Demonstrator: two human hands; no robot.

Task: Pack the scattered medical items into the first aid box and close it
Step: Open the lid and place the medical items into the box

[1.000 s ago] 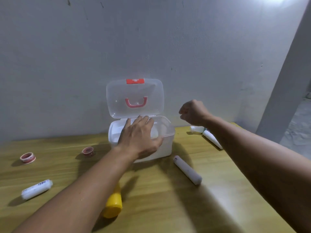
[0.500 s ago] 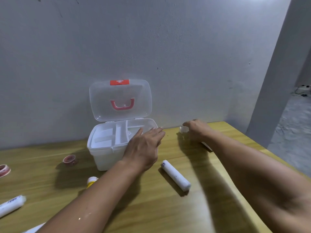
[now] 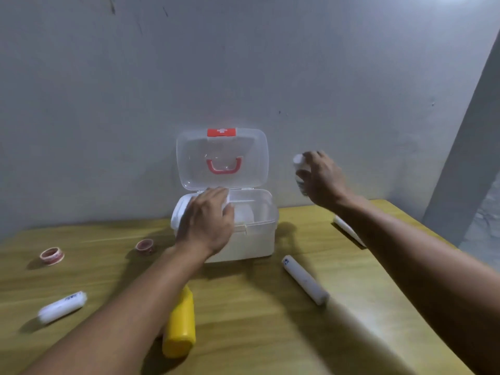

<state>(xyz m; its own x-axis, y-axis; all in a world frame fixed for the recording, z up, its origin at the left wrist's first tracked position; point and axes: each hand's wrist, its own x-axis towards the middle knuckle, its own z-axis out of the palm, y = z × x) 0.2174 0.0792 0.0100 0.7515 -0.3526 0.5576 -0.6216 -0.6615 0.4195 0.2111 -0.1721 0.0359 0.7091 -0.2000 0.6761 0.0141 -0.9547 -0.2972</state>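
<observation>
White cross sign on a red rectangular latch tab (image 3: pixel 221 132), at the top edge of the raised clear plastic lid (image 3: pixel 251 161) of the white first aid box (image 3: pixel 259 239): the 1 sign that can be made out.

Dark blue print, blurred and unreadable, on the far end of the white cylindrical roll (image 3: pixel 305 280) lying right of the box.

Dark blue print, also too blurred to read, near the right end of the white wrapped roll (image 3: pixel 62 306) at the near left of the wooden table (image 3: pixel 257 334).
</observation>
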